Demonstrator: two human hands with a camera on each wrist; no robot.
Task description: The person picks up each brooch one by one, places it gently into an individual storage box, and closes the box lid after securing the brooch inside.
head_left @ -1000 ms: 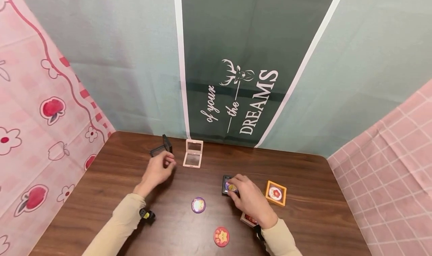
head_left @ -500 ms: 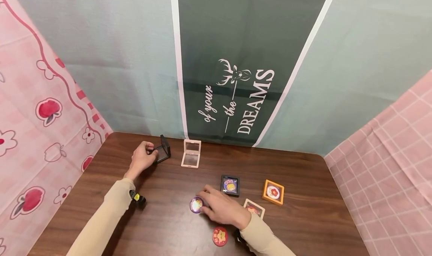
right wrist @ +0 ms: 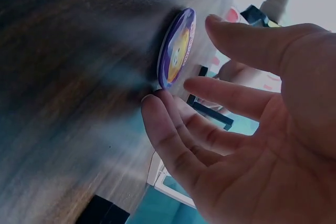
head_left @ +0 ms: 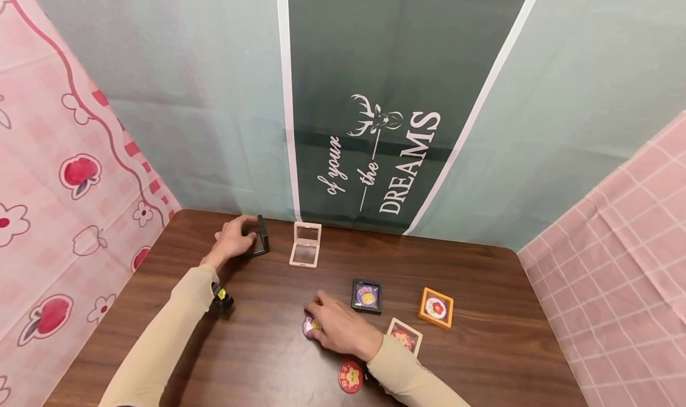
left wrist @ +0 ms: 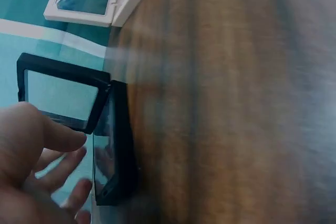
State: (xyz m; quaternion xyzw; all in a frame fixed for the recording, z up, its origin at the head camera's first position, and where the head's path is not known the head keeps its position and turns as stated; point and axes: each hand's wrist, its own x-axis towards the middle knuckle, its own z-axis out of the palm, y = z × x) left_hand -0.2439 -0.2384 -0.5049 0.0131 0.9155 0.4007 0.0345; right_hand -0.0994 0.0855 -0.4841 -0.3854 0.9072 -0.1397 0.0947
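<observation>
At the back left of the table, a black hinged display frame (head_left: 261,240) stands with its lid raised. My left hand (head_left: 233,239) is at its left side; in the left wrist view the thumb (left wrist: 63,135) overlaps the lid's lower edge, with the other fingers loosely bent beside the base. A round purple badge with a yellow figure (right wrist: 177,50) lies flat on the table. Around it my right hand (head_left: 343,326) spreads its fingers, fingertips right at the rim and the thumb apart from it.
A pale pink hinged frame (head_left: 305,253) lies opened at the back. Closed frames holding badges, black (head_left: 355,297), orange (head_left: 450,314) and pale (head_left: 418,344), lie to the right. A red star badge (head_left: 351,376) is near the front, beside the right sleeve. Fabric hangs behind and at both sides.
My right hand has moved left from the closed black frame to the purple badge. My left hand has shifted left, then in close against the open black frame, which has turned slightly.
</observation>
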